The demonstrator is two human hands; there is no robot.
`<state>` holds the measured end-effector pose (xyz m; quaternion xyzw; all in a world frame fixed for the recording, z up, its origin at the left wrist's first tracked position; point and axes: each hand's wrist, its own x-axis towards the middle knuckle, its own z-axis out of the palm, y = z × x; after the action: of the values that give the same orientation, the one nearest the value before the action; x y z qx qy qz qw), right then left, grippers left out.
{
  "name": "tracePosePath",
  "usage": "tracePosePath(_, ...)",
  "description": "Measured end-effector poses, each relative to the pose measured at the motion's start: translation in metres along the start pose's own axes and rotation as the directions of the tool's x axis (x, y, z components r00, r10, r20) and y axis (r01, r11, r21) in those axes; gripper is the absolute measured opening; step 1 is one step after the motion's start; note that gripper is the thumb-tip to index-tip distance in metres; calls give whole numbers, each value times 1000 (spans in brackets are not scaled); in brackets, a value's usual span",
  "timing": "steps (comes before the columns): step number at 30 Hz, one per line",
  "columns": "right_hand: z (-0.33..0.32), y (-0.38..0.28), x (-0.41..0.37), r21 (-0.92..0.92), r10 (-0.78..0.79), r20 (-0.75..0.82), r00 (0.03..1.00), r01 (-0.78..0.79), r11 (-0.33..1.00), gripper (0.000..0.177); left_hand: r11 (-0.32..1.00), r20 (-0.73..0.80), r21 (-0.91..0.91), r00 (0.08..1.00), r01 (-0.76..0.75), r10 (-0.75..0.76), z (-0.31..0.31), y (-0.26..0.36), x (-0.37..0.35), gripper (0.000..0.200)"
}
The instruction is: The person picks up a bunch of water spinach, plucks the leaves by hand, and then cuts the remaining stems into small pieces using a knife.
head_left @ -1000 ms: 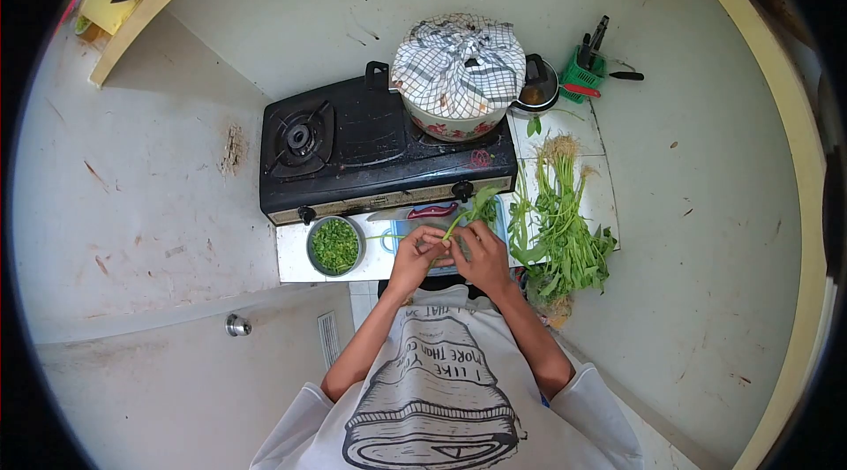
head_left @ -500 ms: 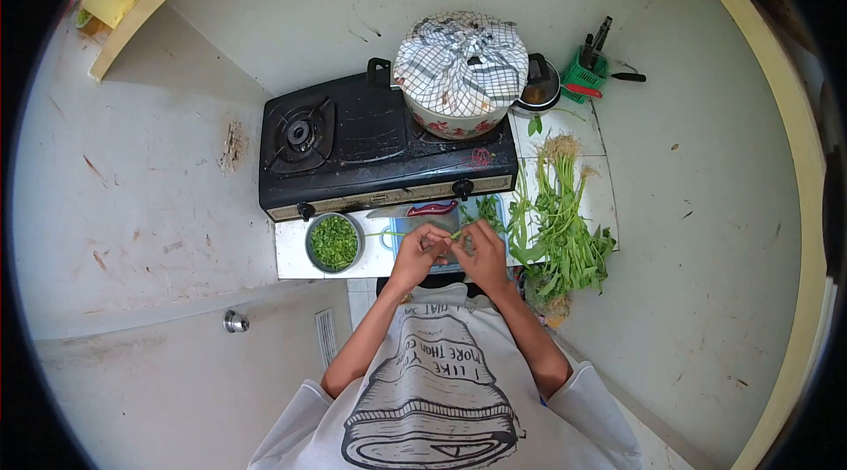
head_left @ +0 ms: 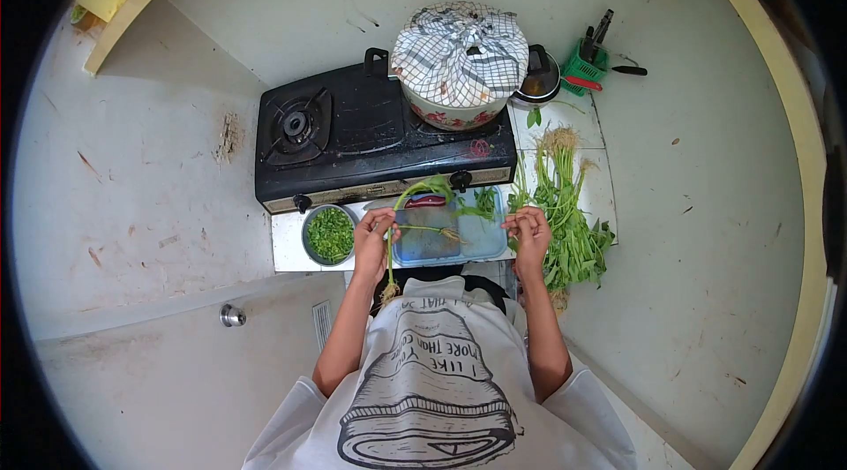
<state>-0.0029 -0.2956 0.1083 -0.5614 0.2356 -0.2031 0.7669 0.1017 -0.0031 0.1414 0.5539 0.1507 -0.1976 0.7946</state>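
My left hand (head_left: 372, 240) grips a long leafy green stalk (head_left: 390, 249), with pale roots hanging near my shirt and leaves arching over the chopping board. A second, thinner rooted stalk (head_left: 428, 229) stretches from beside that hand across the blue board (head_left: 481, 245). At the board's right edge, my right hand (head_left: 530, 236) has its fingers pinched together; I cannot tell what is between them. Behind it lies a large heap of rooted greens (head_left: 569, 232). Picked leaves (head_left: 483, 203) rest on the board's upper part, near a knife with a red handle (head_left: 427, 201).
A bowl of chopped greens (head_left: 330, 235) stands left of the board. The black two-burner stove (head_left: 362, 152) carries a cloth-covered pot (head_left: 450, 117). Beside it are a small lidded pot (head_left: 538, 82) and a green basket of utensils (head_left: 582, 73). Walls close in on both sides.
My hands were together over the board, working at a green stem. They have moved apart, left hand leftward with the rooted stalk, right hand toward the heap, uncovering the board.
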Motion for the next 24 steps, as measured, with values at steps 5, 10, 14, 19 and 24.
tracePosePath(5, -11, 14, 3, -77, -57, 79, 995, 63, 995, 7, 1000, -52, -28, 999, 12, -13, 3, 10, -3, 13)
tracePosePath(10, -3, 32, 9, -137, -82, 65, 995, 90, 986, 13, 999, 4, -29, 1000, 19, -18, 9, 3, -5, 14)
tracePosePath(14, -1, 53, 17, -254, -120, 38, 992, 125, 959, 13, 999, 32, -28, 999, 27, -27, 15, -1, -8, 16)
tracePosePath(19, -17, 87, 17, -623, -75, 130, 989, 140, 770, 10, 999, 50, -34, 998, 28, -27, 15, -1, -9, 16)
tracePosePath(24, -26, 105, 11, -777, -68, 236, 969, 230, 585, 10, 999, 34, -36, 999, 34, -33, 11, 3, -10, 15)
